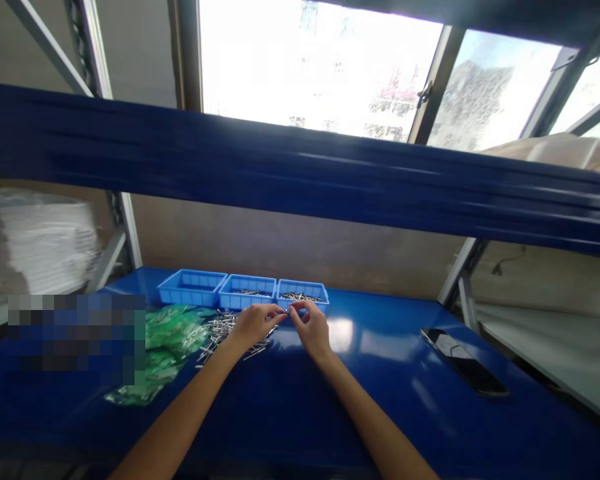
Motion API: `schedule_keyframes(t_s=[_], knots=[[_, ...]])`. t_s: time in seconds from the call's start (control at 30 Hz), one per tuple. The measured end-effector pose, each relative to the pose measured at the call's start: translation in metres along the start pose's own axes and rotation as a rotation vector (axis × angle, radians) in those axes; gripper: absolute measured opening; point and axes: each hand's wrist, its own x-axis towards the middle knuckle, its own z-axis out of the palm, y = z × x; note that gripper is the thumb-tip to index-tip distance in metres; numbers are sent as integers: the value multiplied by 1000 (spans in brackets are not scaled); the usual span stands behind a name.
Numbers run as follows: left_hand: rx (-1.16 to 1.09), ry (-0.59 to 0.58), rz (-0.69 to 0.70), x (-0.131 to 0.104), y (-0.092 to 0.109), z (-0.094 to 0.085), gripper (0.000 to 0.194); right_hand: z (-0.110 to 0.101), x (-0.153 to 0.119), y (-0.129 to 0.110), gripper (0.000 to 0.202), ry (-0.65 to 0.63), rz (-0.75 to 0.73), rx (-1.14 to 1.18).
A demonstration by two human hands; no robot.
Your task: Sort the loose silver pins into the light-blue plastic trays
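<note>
Silvery metal, the small slim piece point(287, 311) between left hand point(253, 325) and right hand point(312, 327), both pinching it narrowly, seems light, stiff, best held by its ends.

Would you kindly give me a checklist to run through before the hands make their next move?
1. Left hand and right hand pinching the small metal piece: ok, their fingertips meet there.
2. Piece's exact type: cannot tell, too small.
3. Metal pins near the left hand: ok, a loose pile beside it.
4. Pins neatly aligned: not ok, they lie crisscrossed.
5. Middle blue bin and right blue bin stocked: ok, both hold metal pieces.
6. Smartphone away from the hands: ok, off to the right.
</note>
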Motion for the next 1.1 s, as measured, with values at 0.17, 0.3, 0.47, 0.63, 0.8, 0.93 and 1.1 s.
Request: schedule_keyframes(t_s=[0.17, 0.3, 0.47, 0.63, 0.8, 0.93, 1.1], knots=[[-10, -1, -14, 0, -1, 1, 27, 6, -1, 3, 26, -38, -34, 100], [-37, 33, -49, 0, 2, 1, 27, 6, -1, 4, 28, -13, -3, 91], [-22, 95, -57, 0, 2, 1, 31, 3, 0, 4, 31, 25, 45, 87], [-72, 178, -81, 2, -1, 1, 34, 5, 0, 5, 35, 45, 63, 86], [-210, 220, -113, 5, -2, 3, 30, 3, -1, 5, 28, -28, -13, 28], [-279, 271, -134, 7, -5, 3, 28, 3, -6, 6, 22, -145, -52, -77], [-342, 424, -268, 8, -19, -7, 26, 7, -12, 6, 25, -294, -109, -182]])
